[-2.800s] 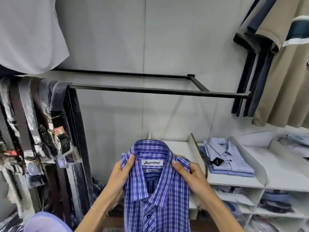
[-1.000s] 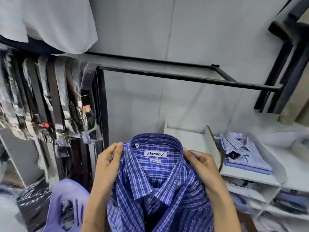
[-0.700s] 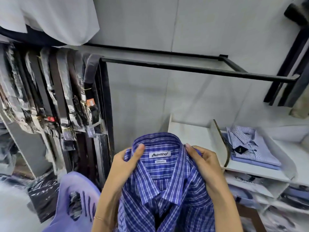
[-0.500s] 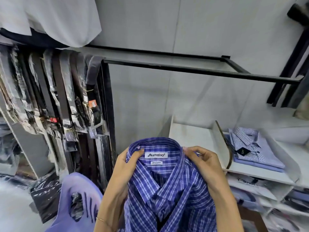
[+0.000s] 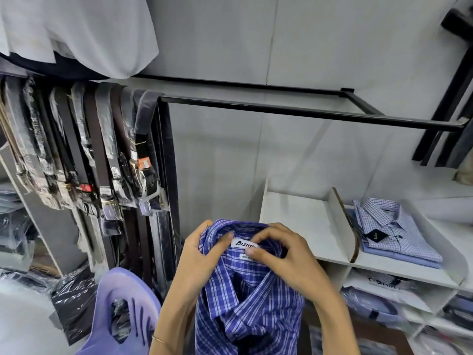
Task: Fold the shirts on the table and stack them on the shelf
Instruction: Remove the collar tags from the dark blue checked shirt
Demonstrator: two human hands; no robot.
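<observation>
The person holds a blue plaid shirt (image 5: pixel 249 298) up in front of them by its collar, off any surface, with the body of it hanging down between their forearms. The left hand (image 5: pixel 202 254) grips the collar's left side, fingers curled around behind the fabric and the thumb laid across the inside of the neckband, its tip touching the edge of the white brand label (image 5: pixel 243 243). The right hand (image 5: pixel 281 254) grips the collar from the other side, its fingers bent over the top of the neckband and the fingertips pressing into the lining just beside the label and the small size tag under it. The two hands sit close together, nearly meeting over the label.

Just past the right hand, a little farther from the person, stands a white shelf (image 5: pixel 302 221) with slanted dividers; its nearest compartment lies right behind the knuckles. One compartment farther out to that side, a stack of folded light checked shirts (image 5: pixel 391 229) lies flat with a black tag on top. Below the left forearm is a lilac plastic chair back (image 5: pixel 122 308). Out beyond the left hand, wrapped belts (image 5: pixel 102 155) hang in a row from a black rail (image 5: pixel 307 114) that runs across the wall above both hands.
</observation>
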